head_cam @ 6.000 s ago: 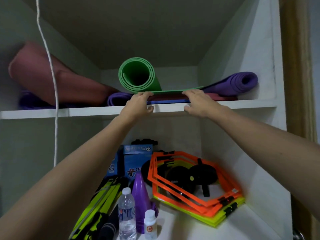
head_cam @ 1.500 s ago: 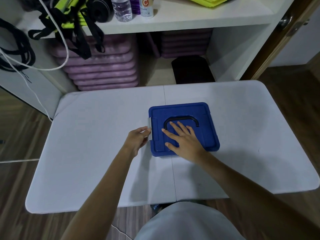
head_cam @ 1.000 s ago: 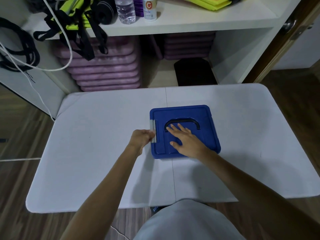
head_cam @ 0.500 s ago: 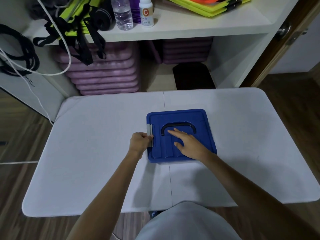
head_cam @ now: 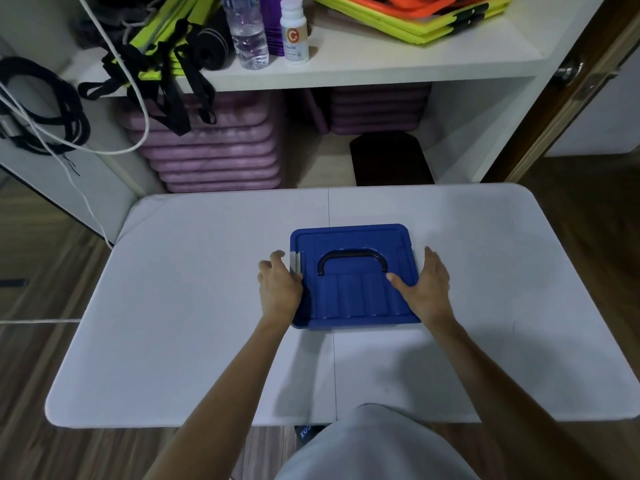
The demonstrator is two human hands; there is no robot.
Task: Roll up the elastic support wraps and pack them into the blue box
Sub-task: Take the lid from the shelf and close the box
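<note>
The blue box lies on the white table with its lid on and a black handle flat on top. My left hand rests against the box's left edge, its fingers at the grey latch. My right hand clasps the right edge, with the thumb on the lid and the fingers down the side. No elastic wraps show on the table.
A white shelf behind the table carries a water bottle, a white pill bottle, yellow-green straps and orange-yellow hexagon rings. Purple pads are stacked below. Black and white cords hang at the left.
My right hand has slid off the top of the lid to the box's right edge. My left hand stays at the left latch. The camera has tilted up slightly.
</note>
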